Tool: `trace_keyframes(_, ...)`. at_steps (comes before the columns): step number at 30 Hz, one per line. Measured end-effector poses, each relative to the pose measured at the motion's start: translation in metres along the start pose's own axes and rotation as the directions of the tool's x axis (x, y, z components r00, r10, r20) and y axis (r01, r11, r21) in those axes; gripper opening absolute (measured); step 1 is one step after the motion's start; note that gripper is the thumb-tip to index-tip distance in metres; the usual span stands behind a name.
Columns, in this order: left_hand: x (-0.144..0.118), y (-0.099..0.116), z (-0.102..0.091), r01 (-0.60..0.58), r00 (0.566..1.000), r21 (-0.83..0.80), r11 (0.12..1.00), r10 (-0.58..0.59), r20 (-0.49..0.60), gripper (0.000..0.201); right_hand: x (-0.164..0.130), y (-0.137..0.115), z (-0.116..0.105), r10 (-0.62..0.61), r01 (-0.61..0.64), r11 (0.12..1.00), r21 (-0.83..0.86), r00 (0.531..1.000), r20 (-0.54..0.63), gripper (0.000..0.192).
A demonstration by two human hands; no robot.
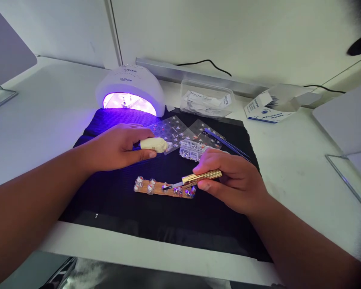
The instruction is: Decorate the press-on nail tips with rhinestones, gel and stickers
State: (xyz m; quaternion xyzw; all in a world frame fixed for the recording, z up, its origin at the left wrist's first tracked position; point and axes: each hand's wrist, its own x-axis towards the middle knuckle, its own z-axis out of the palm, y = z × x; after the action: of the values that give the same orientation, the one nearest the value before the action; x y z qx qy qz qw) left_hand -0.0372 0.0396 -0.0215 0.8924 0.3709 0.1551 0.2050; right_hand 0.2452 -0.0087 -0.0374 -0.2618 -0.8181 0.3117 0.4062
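My left hand is closed around a cream-coloured polish bottle, tipped sideways with its clear neck toward the right. Between the fingers of my right hand is a gold-capped nail polish brush. Its dark bristle tip is over, or touching, the middle of a tan strip; contact I cannot tell. Several small decorated press-on nails stand along that strip in a row. Just behind my right hand lies a clear compartment case with small pieces inside, partly hidden by the fingers.
A white nail lamp glows purple at the back left. Clear sticker sheets and blue tweezers lie on the black mat. Behind them stand a plastic tub of packets and an open alcohol pad box.
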Motion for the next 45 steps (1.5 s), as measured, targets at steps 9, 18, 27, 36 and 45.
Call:
trace_keyframes(9,0.0,0.0009,-0.0007,-0.004,1.0,0.008,1.0,0.004,0.016,0.028,0.0032,0.0,-0.0016,-0.083,0.085,0.996,-0.024,0.994,0.07,0.012)
trace_keyframes(18,-0.0011,-0.0005,0.0003,-0.053,0.999,0.008,0.999,0.053,0.001,0.026,0.0042,-0.0009,-0.0019,-0.089,0.093,0.99,-0.107,0.995,0.044,0.013)
trace_keyframes(27,0.0,-0.0003,0.0011,-0.036,0.999,0.011,0.999,0.036,0.007,0.026,0.0063,-0.0039,-0.0038,-0.133,0.14,0.989,-0.048,0.983,0.127,0.012)
trace_keyframes(36,-0.0013,-0.0006,0.0004,-0.043,0.999,0.021,0.999,0.043,0.013,0.026,0.0055,-0.0034,-0.0023,-0.1,0.106,0.992,-0.064,0.991,0.087,0.014)
trace_keyframes(45,-0.0002,0.0005,0.0004,-0.056,0.998,0.007,0.998,0.056,0.003,0.026,0.0049,-0.004,-0.004,-0.124,0.128,0.987,-0.099,0.991,0.046,0.016)
